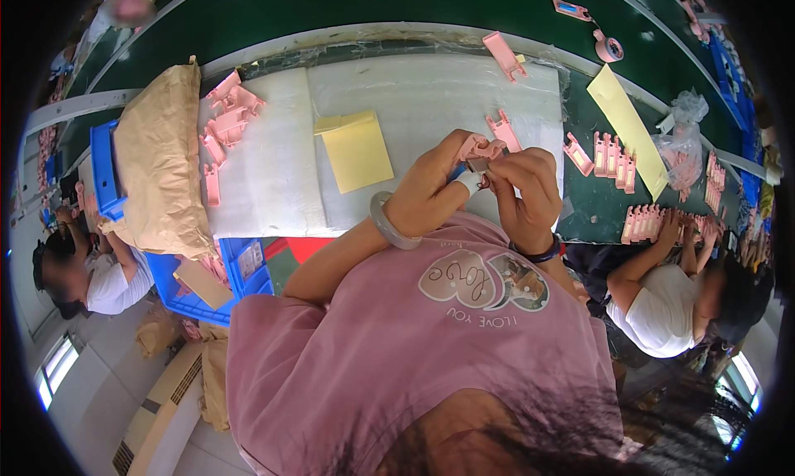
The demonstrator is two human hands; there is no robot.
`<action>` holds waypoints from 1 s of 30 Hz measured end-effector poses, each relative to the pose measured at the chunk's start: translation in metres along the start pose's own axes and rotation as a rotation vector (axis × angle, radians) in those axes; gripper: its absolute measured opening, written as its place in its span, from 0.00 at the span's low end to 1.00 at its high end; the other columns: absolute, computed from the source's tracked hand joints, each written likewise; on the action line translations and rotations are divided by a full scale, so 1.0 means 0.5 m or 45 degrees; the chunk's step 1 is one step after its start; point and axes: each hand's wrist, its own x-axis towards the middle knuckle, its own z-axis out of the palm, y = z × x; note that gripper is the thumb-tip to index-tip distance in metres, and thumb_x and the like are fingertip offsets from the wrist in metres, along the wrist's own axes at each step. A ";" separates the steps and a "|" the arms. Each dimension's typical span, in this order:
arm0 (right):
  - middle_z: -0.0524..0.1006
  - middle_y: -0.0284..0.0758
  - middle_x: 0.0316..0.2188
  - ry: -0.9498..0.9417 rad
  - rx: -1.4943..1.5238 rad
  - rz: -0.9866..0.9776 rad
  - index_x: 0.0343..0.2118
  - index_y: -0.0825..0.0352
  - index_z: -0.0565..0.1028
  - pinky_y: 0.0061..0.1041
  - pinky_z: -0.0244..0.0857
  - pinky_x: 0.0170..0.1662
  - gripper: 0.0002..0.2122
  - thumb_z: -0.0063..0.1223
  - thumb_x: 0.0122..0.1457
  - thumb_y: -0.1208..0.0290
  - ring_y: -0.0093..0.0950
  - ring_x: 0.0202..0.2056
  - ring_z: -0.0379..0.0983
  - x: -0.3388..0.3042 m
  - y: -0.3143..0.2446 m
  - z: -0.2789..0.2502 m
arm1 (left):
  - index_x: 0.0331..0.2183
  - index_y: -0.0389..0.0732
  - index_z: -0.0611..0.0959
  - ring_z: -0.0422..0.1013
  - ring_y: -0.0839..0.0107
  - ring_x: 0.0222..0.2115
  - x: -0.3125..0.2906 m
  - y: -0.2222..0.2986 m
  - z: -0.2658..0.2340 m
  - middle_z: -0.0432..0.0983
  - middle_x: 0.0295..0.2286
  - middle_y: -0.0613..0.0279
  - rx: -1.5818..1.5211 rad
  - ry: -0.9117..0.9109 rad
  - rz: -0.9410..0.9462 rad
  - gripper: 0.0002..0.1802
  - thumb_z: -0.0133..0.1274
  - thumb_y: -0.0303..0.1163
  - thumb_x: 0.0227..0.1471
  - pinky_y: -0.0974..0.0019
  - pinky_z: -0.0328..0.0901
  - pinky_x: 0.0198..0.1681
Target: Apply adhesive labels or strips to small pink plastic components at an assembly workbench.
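In front of my chest, my left hand [429, 188] is closed around a pink plastic part [480, 148] and holds it up off the table. White wrapping covers its thumb tip, and a bit of blue shows beside it. My right hand [527, 188] meets it from the other side, fingers pinched at the part's lower edge. A small dark grey piece [479, 165] shows between the hands; whether the right fingers grip it is hidden. Just beyond the hands another pink part [503, 130] lies on the white foam sheet [273, 157]. One more pink part [504, 57] lies farther back.
Left are a pile of pink parts [228, 124], brown paper [161, 161] and a blue crate [242, 269]. Yellow paper [358, 153] lies mid-table. Rightward are a yellow strip [631, 128], rows of pink parts [614, 159], a tape roll [609, 47] and a co-worker [662, 302].
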 end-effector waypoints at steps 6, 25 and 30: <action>0.77 0.31 0.31 -0.002 -0.008 0.035 0.34 0.65 0.78 0.29 0.63 0.38 0.12 0.64 0.44 0.83 0.33 0.32 0.71 -0.002 0.004 0.006 | 0.46 0.32 0.72 0.71 0.73 0.33 0.002 0.007 -0.005 0.74 0.36 0.56 0.191 -0.028 0.029 0.23 0.40 0.19 0.44 0.69 0.67 0.40; 0.78 0.30 0.30 -0.065 -0.026 0.029 0.34 0.63 0.78 0.28 0.62 0.39 0.14 0.65 0.42 0.83 0.33 0.33 0.70 0.002 -0.006 0.000 | 0.52 0.32 0.70 0.71 0.67 0.47 -0.016 -0.020 -0.001 0.73 0.46 0.53 0.027 -0.017 0.098 0.21 0.52 0.26 0.58 0.66 0.65 0.52; 0.78 0.31 0.30 -0.083 -0.036 0.016 0.33 0.63 0.78 0.29 0.62 0.39 0.14 0.65 0.42 0.83 0.33 0.33 0.70 -0.001 -0.005 -0.003 | 0.54 0.33 0.69 0.70 0.79 0.40 -0.013 -0.024 -0.003 0.72 0.49 0.59 0.218 -0.048 0.173 0.21 0.40 0.20 0.59 0.79 0.66 0.34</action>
